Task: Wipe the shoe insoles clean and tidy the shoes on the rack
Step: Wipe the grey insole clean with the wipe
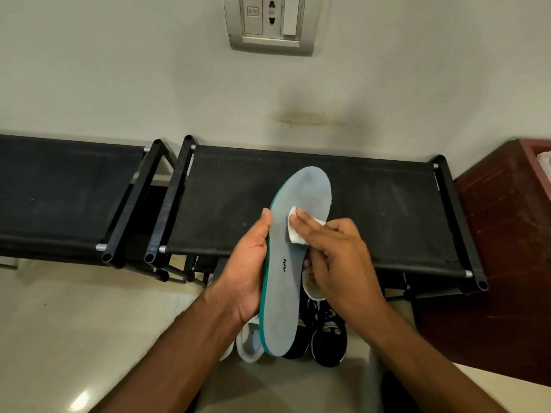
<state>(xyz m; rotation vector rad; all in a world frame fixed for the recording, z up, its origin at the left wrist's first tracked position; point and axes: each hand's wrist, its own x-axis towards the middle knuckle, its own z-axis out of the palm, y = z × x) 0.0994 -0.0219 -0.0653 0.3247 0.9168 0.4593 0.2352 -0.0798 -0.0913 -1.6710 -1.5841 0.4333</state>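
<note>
The insole (293, 263) was held in the air just in front of the black shoe rack (372, 204), with its toe end over the top shelf of the rack and its heel end over the shoes on the floor. The left hand (246, 272) gripped it along the left edge, the thumb lying on the rim and the fingers curled behind it, while the right hand (331, 251) pressed a small white wipe (293, 231) onto the grey upper face with straight fingers. The insole looked light and thin, probably a soft foam that bends easily, so I think the support from behind was needed against the pressure of the wiping. The long edge near the middle seemed the good place to hold it; holding only the heel would let the toe part flop. The surface looked matt, not slippery. Below the front of the rack stood a black sneaker (329, 338) and a white shoe (249, 344), close together, partly hidden by the insole. To the right of the rack was a dark red cabinet (501, 248), very near to its frame, so little room there. To the left of the rack a second black rack (65, 192) stood almost touching it. The top shelf of the rack offered wide flat room.
</note>
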